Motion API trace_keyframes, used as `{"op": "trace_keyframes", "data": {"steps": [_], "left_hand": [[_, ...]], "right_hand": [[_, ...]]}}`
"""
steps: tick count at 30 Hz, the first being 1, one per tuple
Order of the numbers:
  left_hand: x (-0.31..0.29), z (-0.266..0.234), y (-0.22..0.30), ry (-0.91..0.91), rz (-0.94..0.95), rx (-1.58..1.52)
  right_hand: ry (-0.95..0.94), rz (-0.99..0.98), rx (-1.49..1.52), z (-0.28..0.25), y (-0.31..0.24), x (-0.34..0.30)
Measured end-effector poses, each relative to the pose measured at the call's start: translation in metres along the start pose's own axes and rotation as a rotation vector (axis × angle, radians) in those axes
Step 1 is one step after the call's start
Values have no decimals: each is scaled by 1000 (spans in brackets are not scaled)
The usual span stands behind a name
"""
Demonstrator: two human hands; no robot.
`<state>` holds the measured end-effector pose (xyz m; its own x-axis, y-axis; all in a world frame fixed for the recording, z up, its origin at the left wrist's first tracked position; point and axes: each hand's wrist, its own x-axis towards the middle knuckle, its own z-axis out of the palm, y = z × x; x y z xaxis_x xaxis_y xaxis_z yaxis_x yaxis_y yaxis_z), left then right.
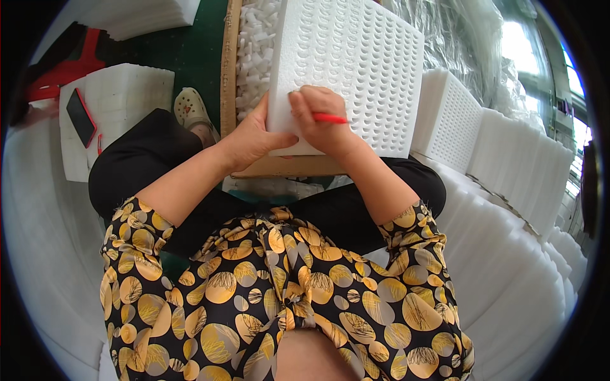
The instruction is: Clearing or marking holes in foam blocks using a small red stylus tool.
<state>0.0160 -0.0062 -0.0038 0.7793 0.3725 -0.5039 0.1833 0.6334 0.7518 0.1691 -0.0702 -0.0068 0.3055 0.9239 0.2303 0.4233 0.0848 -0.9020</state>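
Note:
A white foam block [356,76] with rows of round holes lies in front of me over an open cardboard box. My left hand [259,134] grips its near left corner, with the thumb along the near side and the fingers partly hidden at the left side. Closed in a fist, my right hand [323,117] rests over the block's near left part. A slim red handle [332,119] sticks out of that fist on the right; the other end of this tool is hidden.
Small white foam plugs [255,51] fill the box's left part, inside its cardboard wall [229,70]. Another holed foam block [448,117] and stacked foam sheets [518,159] stand at right, near clear plastic film [445,38]. A phone [81,118] lies on foam at left.

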Motion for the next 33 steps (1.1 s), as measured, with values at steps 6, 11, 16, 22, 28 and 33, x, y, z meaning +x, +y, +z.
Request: {"op": "trace_keyframes", "data": {"steps": [6,11,16,22,28,33], "left_hand": [[0,2,8,-11,5,-4],[2,0,2,-22,11,4],[4,-5,7,-6,-20,-49],[1,2,13,-67,20,-52],[4,-12,5,-104,-79,-149],[4,-14,3,-154,-72,-320]], "right_hand": [[-16,-68,-63,-6,-6,-4],[-38,-222,-238,3,4,-3],[-58,159,158,-14,-15,-5],[-79,-383,-344,2,-1,-5],[-93,104,129,-10,-8,-7],[-100,147,111,-15,-10,-10]]}}
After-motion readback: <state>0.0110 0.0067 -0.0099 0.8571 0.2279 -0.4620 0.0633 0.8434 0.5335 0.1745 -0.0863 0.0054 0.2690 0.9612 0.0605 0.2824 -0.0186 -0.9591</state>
